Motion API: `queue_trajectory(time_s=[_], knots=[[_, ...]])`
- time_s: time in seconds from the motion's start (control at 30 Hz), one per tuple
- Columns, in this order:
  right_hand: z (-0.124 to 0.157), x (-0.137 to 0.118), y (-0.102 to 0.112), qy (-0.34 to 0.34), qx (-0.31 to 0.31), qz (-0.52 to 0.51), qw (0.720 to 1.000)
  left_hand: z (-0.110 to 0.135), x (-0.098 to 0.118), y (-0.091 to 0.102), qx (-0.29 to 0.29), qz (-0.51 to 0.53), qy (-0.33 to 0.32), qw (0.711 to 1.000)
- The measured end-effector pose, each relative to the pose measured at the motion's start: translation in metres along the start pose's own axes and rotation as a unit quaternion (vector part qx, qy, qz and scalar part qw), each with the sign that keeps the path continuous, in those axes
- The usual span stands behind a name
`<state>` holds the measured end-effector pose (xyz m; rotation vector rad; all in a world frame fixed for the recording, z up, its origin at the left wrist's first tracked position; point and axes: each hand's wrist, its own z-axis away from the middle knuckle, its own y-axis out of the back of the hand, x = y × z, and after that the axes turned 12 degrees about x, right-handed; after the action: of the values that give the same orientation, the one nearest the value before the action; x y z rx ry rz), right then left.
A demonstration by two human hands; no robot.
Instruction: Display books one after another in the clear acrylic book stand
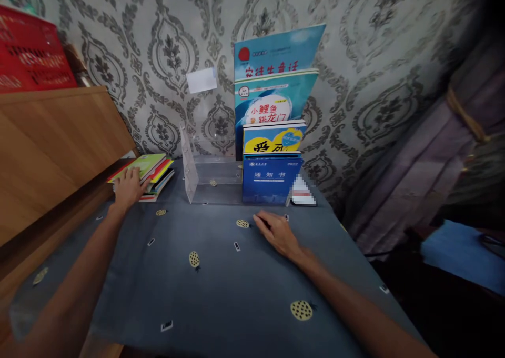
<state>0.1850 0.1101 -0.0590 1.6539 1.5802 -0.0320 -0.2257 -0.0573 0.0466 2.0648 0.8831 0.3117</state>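
My left hand (pixel 129 187) lies on the near side of a pile of books at the left, its fingers spread over the light green top book (pixel 152 164). Below that book, yellow, red and white edges of other books stick out at uneven angles. On the cloth rests my right hand (pixel 278 231), fingers curled in, with nothing visible in them. Just beyond it stands a dark blue booklet (pixel 272 187), the front one in a clear stepped rack (pixel 190 168). Behind it, a blue and yellow book (pixel 258 137) and taller teal books (pixel 276 45) rise upright.
A dark blue-grey cloth (pixel 221 295) with pineapple prints covers the table. A wooden cabinet (pixel 59 142) borders the left, with a red box (pixel 33 50) on top. Patterned wallpaper (pixel 169 47) stands behind, a curtain (pixel 418 163) at the right. A blurred-out card (pixel 303 194) stands beside the rack.
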Motion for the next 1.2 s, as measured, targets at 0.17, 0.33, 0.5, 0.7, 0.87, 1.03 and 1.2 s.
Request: queue_trajectory(time_s=[0.17, 0.33, 0.5, 0.7, 0.87, 1.03, 1.2], knots=[[0.001, 0.0, -0.001, 0.002, -0.015, -0.001, 1.0, -0.015, -0.016, -0.015, -0.098, 0.029, 0.035, 0.994], [0.001, 0.0, -0.002, -0.001, -0.03, 0.01, 1.0, -0.015, -0.021, -0.018, -0.077, 0.024, 0.006, 0.997], [0.001, 0.0, -0.003, -0.01, -0.05, 0.015, 0.999, -0.014, -0.023, -0.016, -0.074, 0.02, -0.004, 0.997], [0.0, 0.0, 0.004, -0.042, 0.019, 0.001, 0.999, -0.009, -0.003, 0.008, 0.015, 0.091, 0.041, 0.995], [-0.014, 0.009, 0.02, -0.143, 0.195, -0.071, 0.968, 0.026, 0.069, 0.047, 0.184, 0.257, -0.018, 0.948], [-0.034, 0.022, 0.039, -0.207, 0.32, -0.148, 0.913, 0.061, 0.171, 0.061, 0.07, 0.446, -0.1, 0.887], [-0.041, 0.026, 0.049, -0.208, 0.284, -0.155, 0.923, 0.064, 0.235, 0.042, -0.03, 0.528, -0.093, 0.844]])
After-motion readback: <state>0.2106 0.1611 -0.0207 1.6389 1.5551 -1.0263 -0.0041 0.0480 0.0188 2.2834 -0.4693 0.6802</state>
